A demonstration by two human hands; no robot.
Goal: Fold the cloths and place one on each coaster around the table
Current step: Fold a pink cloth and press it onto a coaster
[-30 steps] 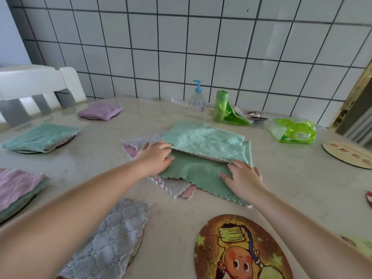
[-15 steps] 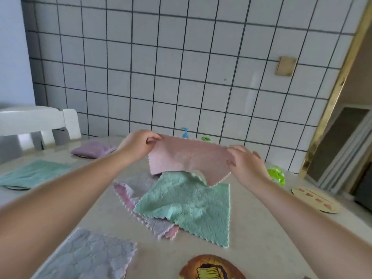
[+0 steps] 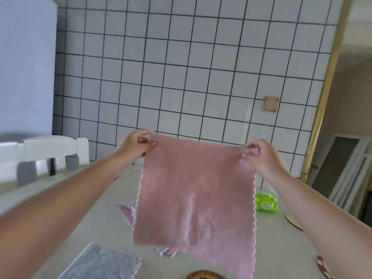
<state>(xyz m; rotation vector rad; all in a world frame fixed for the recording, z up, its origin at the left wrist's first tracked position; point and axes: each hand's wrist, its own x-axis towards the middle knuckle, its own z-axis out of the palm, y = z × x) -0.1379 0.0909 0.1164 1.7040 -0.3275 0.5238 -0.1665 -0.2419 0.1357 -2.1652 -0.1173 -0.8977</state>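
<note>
A pink cloth point(image 3: 196, 200) with zigzag edges hangs flat and unfolded in the air above the table. My left hand point(image 3: 135, 144) pinches its top left corner and my right hand point(image 3: 261, 156) pinches its top right corner. Behind and below it, edges of a pile of loose cloths point(image 3: 127, 213) stick out on the table; most of the pile is hidden. A folded grey cloth point(image 3: 102, 263) lies at the near left. A slice of a picture coaster point(image 3: 204, 275) shows at the bottom edge.
A green wipes pack point(image 3: 265, 204) lies at the right behind the cloth. Two bare coasters peek in at the right: a tan coaster point(image 3: 292, 221) and a red-and-white coaster point(image 3: 324, 269). A white chair point(image 3: 50, 152) stands at the left, with a tiled wall behind the table.
Both hands lifted the pink cloth out of the pile and spread it wide by its top corners. The view tilted upward, away from the tabletop.
</note>
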